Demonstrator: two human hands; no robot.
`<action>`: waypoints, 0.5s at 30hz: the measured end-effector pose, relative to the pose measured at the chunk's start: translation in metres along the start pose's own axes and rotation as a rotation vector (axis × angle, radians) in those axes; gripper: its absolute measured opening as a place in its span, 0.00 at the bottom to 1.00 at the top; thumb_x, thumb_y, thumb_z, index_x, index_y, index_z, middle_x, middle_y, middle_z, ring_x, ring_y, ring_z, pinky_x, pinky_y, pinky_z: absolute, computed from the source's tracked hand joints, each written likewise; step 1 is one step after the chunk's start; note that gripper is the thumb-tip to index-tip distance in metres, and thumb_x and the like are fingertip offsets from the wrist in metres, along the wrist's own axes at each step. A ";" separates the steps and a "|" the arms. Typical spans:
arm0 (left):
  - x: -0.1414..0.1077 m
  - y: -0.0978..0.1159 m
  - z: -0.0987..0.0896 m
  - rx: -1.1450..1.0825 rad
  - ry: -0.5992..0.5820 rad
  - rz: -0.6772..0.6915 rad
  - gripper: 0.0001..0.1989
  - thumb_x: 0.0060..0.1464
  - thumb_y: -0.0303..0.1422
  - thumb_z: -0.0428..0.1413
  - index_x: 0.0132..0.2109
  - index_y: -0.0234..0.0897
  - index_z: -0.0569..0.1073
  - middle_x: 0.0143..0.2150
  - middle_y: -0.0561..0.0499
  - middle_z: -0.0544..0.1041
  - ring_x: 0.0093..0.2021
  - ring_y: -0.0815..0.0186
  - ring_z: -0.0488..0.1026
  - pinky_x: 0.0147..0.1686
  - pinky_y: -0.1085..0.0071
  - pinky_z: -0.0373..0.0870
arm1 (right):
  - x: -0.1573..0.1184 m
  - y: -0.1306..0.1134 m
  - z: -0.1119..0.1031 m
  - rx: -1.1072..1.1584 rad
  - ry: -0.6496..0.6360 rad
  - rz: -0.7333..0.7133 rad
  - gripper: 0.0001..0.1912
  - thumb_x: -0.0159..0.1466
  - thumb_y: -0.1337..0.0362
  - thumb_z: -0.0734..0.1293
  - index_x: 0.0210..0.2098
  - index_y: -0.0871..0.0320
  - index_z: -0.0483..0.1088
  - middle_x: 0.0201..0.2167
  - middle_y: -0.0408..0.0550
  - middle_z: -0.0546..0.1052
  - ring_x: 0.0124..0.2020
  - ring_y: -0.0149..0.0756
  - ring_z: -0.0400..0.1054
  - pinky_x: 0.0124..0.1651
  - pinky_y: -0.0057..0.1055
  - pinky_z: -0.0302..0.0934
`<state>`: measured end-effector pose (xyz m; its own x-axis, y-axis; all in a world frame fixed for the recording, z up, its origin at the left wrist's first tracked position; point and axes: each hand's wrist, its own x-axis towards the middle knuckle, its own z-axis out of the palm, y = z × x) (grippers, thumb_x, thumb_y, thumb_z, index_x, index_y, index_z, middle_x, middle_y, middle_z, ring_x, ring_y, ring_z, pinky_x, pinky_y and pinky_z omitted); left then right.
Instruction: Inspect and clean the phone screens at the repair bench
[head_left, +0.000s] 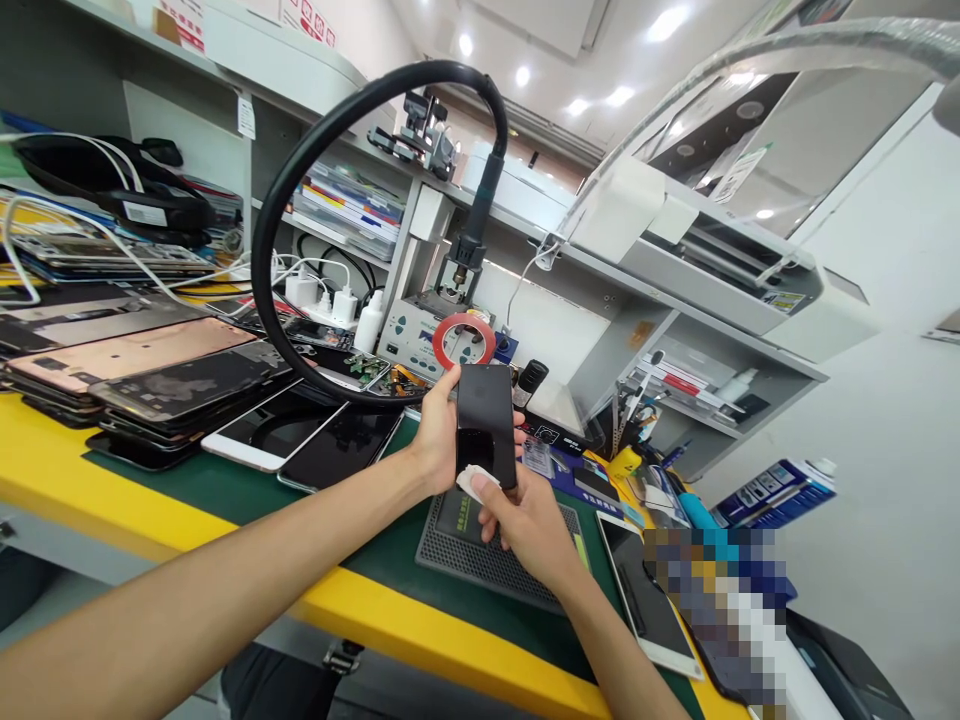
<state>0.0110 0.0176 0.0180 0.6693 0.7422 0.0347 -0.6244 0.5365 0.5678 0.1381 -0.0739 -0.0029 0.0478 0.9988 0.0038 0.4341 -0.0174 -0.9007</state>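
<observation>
A black smartphone (486, 415) is held up above the bench, its dark glossy screen facing me. My left hand (436, 432) is wrapped round it, with the thumb along the left edge and fingertips showing past the right edge. In my right hand (529, 515) a small white wipe (477, 482) is pinched under the thumb, against the lower end of the screen. Below both hands lies a grey perforated mat (457, 555) with a dark flat box on it, partly covered by my right hand.
Stacked phone screens (180, 385) and a white-framed phone (274, 428) lie at the left. A black hose (262, 230) arches over the bench, near a roll of red tape (463, 342). At the right are a white tablet (649, 600) and a blue-and-white can (780, 492).
</observation>
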 end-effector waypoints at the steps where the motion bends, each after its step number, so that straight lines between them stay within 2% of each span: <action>1: 0.000 0.000 -0.001 0.003 -0.004 -0.009 0.37 0.58 0.59 0.43 0.45 0.28 0.78 0.38 0.33 0.81 0.30 0.54 0.79 0.33 0.57 0.78 | 0.000 0.000 -0.001 0.004 -0.007 -0.003 0.23 0.63 0.44 0.67 0.37 0.60 0.66 0.23 0.43 0.73 0.19 0.28 0.68 0.19 0.22 0.55; 5: 0.000 0.000 0.000 0.018 -0.009 -0.011 0.37 0.58 0.58 0.43 0.42 0.27 0.78 0.40 0.32 0.81 0.30 0.54 0.79 0.33 0.58 0.78 | -0.002 -0.002 -0.003 0.005 -0.032 -0.006 0.22 0.65 0.45 0.66 0.38 0.60 0.66 0.24 0.43 0.73 0.20 0.27 0.68 0.20 0.22 0.56; 15: 0.000 0.002 0.001 0.011 -0.006 -0.012 0.35 0.58 0.57 0.44 0.45 0.28 0.77 0.42 0.32 0.81 0.33 0.52 0.80 0.36 0.55 0.78 | -0.004 -0.004 -0.012 0.051 -0.156 -0.011 0.24 0.65 0.43 0.64 0.38 0.60 0.64 0.26 0.45 0.74 0.23 0.29 0.71 0.20 0.21 0.55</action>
<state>0.0101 0.0180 0.0204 0.6791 0.7333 0.0329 -0.6119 0.5408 0.5771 0.1468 -0.0778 0.0063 -0.0987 0.9939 -0.0501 0.3872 -0.0080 -0.9220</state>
